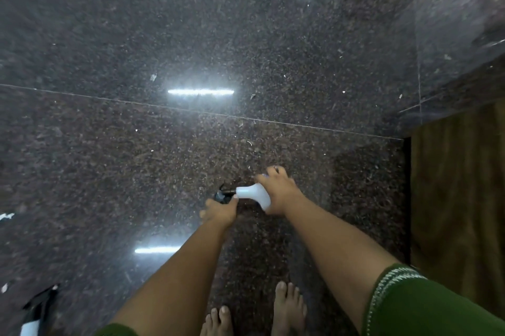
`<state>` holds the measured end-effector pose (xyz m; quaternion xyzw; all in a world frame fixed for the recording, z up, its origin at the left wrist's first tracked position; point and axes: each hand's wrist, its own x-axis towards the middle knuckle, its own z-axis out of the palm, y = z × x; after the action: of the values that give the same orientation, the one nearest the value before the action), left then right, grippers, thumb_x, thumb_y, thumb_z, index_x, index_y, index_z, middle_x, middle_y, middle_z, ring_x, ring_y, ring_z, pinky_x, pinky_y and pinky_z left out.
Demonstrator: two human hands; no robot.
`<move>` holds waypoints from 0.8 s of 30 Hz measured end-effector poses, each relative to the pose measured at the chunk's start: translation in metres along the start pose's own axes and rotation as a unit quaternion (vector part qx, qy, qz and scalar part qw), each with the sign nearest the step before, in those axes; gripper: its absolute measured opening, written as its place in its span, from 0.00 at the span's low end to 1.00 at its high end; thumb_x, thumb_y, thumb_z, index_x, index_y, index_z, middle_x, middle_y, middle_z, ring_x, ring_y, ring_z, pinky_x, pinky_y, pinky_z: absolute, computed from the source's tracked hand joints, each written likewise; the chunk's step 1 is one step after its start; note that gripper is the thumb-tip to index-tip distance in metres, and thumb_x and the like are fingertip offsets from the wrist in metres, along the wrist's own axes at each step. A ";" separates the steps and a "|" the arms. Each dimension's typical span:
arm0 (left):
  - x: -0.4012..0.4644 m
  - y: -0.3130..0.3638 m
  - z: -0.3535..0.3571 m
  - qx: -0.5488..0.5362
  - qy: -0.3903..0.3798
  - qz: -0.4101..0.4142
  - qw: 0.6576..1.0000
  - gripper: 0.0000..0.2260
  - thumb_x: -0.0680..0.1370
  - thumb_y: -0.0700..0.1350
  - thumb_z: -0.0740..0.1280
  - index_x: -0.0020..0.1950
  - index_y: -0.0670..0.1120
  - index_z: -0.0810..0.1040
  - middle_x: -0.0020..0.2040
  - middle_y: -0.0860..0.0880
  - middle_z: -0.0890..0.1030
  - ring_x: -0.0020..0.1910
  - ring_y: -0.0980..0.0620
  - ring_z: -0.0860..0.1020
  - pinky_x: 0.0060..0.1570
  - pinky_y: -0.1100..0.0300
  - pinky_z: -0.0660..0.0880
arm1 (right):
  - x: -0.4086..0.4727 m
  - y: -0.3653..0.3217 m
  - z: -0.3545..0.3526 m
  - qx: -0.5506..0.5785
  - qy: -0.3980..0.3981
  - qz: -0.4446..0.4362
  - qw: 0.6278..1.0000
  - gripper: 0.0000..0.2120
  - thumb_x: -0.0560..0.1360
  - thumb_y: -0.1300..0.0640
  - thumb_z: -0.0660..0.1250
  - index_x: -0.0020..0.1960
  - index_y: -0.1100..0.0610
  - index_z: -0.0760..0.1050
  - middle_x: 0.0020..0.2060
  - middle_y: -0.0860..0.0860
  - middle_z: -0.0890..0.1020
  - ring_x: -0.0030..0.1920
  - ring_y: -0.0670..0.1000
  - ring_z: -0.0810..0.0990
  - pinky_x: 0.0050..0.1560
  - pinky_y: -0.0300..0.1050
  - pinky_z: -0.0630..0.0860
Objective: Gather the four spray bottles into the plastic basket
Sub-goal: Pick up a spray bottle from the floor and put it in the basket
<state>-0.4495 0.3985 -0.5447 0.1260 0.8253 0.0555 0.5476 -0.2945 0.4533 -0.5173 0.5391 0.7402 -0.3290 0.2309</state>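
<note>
White spray bottle (pixel 252 195) lies sideways over the dark granite floor (pixel 191 48); right hand (pixel 278 193) is closed around its body, left hand (pixel 220 208) pinches its black trigger head (pixel 224 195).

Dim, motion-blurred; strip-light glare (pixel 200 91) on polished dark floor (pixel 109 144); edges wide-angle warped, smeared.

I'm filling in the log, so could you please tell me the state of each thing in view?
White bottle: lying sideways, gripped by both hands, black nozzle pointing left.
Right hand: closed around the bottle's body.
Left hand: closed at the nozzle end.
Second bottle: at the bottom-left edge, untouched.
Basket: not in view.
</note>
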 end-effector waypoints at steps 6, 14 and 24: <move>-0.106 0.042 -0.049 -0.287 -0.057 0.002 0.956 0.32 0.74 0.45 0.73 0.72 0.44 0.61 0.65 0.37 0.75 0.51 0.43 0.79 0.49 0.43 0.77 | -0.125 -0.025 -0.036 0.285 -0.001 0.121 0.951 0.38 0.57 0.48 0.79 0.64 0.45 0.67 0.62 0.52 0.65 0.65 0.57 0.63 0.63 0.54 0.72; -0.331 0.099 -0.071 -0.055 -0.224 0.095 0.968 0.25 0.75 0.51 0.70 0.69 0.45 0.70 0.65 0.39 0.75 0.59 0.38 0.77 0.57 0.39 0.76 | -0.309 -0.075 -0.154 0.468 0.149 0.243 0.836 0.39 0.59 0.46 0.78 0.65 0.48 0.63 0.61 0.54 0.63 0.62 0.58 0.69 0.59 0.51 0.75; -0.575 0.119 -0.087 0.182 -0.317 0.335 0.868 0.18 0.79 0.53 0.64 0.62 0.42 0.73 0.59 0.41 0.79 0.55 0.40 0.79 0.57 0.43 0.76 | -0.533 -0.076 -0.271 0.677 0.291 0.295 0.609 0.16 0.73 0.47 0.59 0.55 0.55 0.75 0.59 0.57 0.72 0.54 0.58 0.76 0.48 0.52 0.74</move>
<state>-0.3003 0.3629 0.0288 0.5035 0.5107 0.0416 0.6957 -0.1968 0.2927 0.0555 0.7984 0.1362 -0.4763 -0.3422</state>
